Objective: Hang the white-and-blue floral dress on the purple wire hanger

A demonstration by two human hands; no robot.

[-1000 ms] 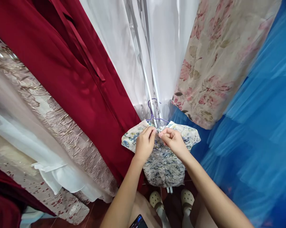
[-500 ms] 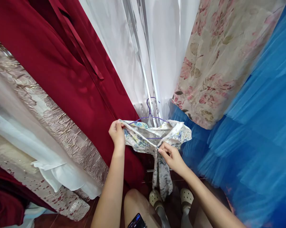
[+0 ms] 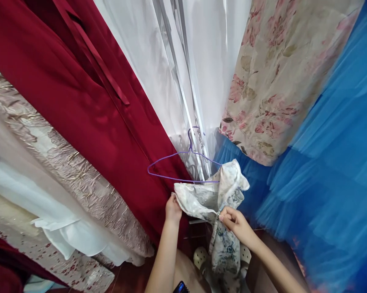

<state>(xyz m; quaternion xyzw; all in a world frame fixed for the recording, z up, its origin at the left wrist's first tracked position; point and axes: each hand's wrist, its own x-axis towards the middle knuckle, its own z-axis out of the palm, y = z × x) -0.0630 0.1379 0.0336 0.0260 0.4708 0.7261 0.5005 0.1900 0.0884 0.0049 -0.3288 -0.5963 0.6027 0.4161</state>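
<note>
A white garment with a blue floral print [image 3: 224, 248] hangs by one shoulder from a purple wire hanger [image 3: 168, 156]. The hanger's left arm is bare; its right end is still inside the garment's right shoulder. My left hand [image 3: 173, 208] is closed on the garment's left shoulder, below the hanger's lower bar, with some fingers hidden behind the cloth. With thumb and forefinger, my right hand [image 3: 232, 219] pinches the front neckline edge. The lower part of the garment dangles over my feet.
Behind the hanger hangs a white dress [image 3: 147, 53] with long ribbons [image 3: 179, 81]. A dark red gown [image 3: 88, 101] and a textured pinkish one [image 3: 79, 171] hang left; a floral skirt [image 3: 269, 89] and blue tulle [image 3: 333, 183] hang right. A phone [image 3: 180, 287] lies on my lap.
The garment's left shoulder has come off the hanger, baring its left arm. My left hand has moved down and right with the cloth; my right hand has moved lower and slightly right.
</note>
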